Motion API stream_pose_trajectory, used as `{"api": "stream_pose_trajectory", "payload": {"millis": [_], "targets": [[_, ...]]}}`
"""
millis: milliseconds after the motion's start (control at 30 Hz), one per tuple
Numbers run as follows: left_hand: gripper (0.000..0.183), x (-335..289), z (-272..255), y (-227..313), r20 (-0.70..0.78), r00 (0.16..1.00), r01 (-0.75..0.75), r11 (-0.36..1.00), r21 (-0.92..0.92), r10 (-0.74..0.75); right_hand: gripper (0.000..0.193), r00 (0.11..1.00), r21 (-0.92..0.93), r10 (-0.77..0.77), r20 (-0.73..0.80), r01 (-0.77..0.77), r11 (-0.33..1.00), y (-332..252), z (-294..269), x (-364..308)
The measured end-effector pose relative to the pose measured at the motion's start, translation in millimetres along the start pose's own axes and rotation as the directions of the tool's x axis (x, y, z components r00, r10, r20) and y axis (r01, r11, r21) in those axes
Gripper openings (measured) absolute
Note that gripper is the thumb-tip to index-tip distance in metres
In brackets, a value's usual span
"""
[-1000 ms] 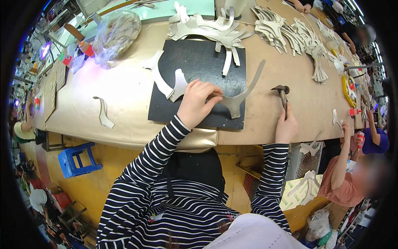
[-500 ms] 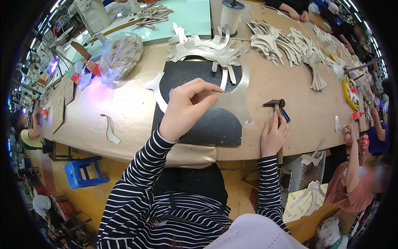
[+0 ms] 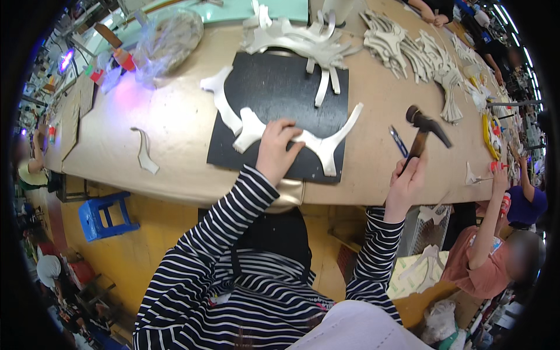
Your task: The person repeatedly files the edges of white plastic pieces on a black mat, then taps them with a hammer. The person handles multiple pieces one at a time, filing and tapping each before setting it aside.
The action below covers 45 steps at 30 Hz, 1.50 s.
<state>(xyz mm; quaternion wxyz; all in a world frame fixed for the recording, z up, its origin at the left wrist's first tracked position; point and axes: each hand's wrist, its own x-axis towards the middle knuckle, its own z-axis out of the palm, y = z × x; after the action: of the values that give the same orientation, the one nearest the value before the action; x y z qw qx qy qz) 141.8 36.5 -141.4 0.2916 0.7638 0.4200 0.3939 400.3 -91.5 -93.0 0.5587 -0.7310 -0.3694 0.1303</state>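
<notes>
My left hand [image 3: 280, 153] is closed on a curved, branching cream cut piece [image 3: 322, 146], keeping it against a black board [image 3: 265, 81]. The piece's ends show on either side of my fingers; its middle is hidden under them. My right hand [image 3: 406, 182] grips a hammer [image 3: 429, 125] by its wooden handle, its dark head raised over the tabletop to the right of the board. A second cream strip [image 3: 221, 100] overlaps the board's left edge. Beyond the board, a pile of similar cream pieces [image 3: 294, 39] reaches over its far edge.
A blue pen-like tool [image 3: 398, 141] lies beside the hammer. More cream pieces [image 3: 402, 49] are stacked at the far right. On the left are a single curved piece [image 3: 144, 153] and a clear plastic bag [image 3: 172, 46]. A co-worker [image 3: 481, 256] sits at the right.
My right hand has lifted the hammer off the table. My left hand has come down onto a cream piece now lying across the board's near part. The view has shifted slightly.
</notes>
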Motion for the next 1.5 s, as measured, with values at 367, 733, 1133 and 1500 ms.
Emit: {"api": "stream_pose_trajectory", "payload": {"millis": [367, 733, 1133, 1500], "targets": [[0.019, -2, -6, -6, -0.078, 0.997, -0.014, 0.998, -0.069, 0.008, 0.044, 0.866, -0.339, -0.186, 0.464, 0.368, 0.866, -41, 57, -37], [0.019, -6, 0, -10, -0.047, 0.997, -0.057, 0.998, -0.027, 0.056, 0.044, 0.857, -0.408, -0.122, 0.500, 0.358, 0.840, -48, 65, -44], [0.031, -6, 0, -3, 0.030, 0.991, -0.134, 0.975, 0.177, 0.131, 0.039, 0.890, -0.284, -0.113, 0.442, 0.259, 0.923, -14, 62, -48], [0.010, 28, -46, 56, -0.095, 0.948, -0.297, 0.952, 0.076, 0.303, 0.033, 0.998, -0.739, -0.056, -0.022, 0.022, 0.674, 39, -1, 14]]}}
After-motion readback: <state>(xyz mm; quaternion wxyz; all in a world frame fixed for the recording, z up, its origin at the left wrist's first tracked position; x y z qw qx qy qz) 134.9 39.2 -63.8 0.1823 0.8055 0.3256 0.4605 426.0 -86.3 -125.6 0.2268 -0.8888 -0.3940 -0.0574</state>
